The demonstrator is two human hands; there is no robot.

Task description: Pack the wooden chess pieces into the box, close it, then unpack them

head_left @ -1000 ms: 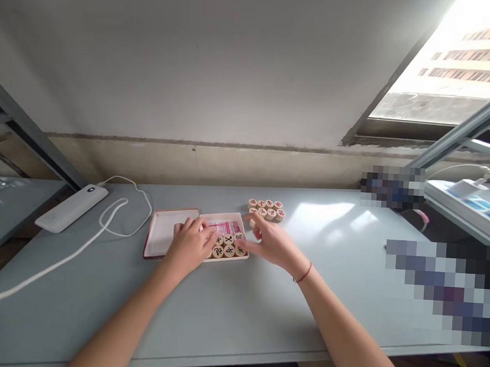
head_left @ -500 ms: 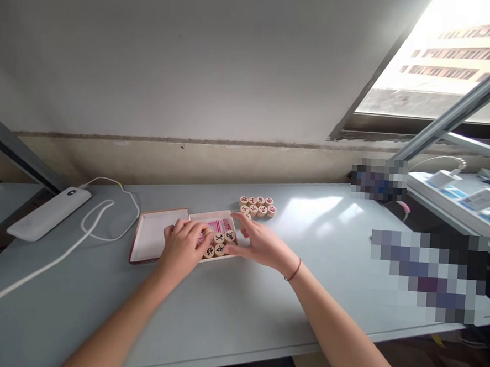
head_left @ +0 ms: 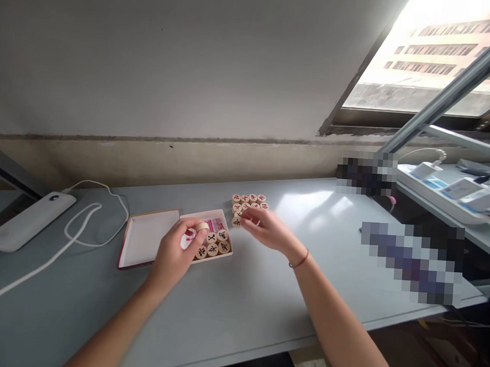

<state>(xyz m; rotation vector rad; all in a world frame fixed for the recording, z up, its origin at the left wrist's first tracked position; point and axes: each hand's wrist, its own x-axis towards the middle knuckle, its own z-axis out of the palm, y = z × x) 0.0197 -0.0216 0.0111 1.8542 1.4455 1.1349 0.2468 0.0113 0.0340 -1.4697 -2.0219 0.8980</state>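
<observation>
A shallow white box (head_left: 227, 227) with a pink printed sheet inside lies on the grey table, its red-edged lid (head_left: 144, 238) beside it on the left. Several round wooden chess pieces (head_left: 214, 245) with black characters lie in the box's near part. My left hand (head_left: 177, 250) hovers over the box, fingers pinched on one wooden piece (head_left: 202, 226). A cluster of red-character pieces (head_left: 248, 202) lies on the table just behind the box's right end. My right hand (head_left: 264, 229) reaches into that cluster, its fingers curled over the nearest pieces.
A white power bank (head_left: 26, 220) with a looping white cable (head_left: 80, 226) lies at the table's left. A second desk at the right carries a power strip (head_left: 439, 191) and chargers. Blurred patches cover things at the right. A wall runs behind the table.
My left hand has lifted a wooden piece out of the box. My right hand has moved from the box's right edge back to the red-character cluster. The view has swung right.
</observation>
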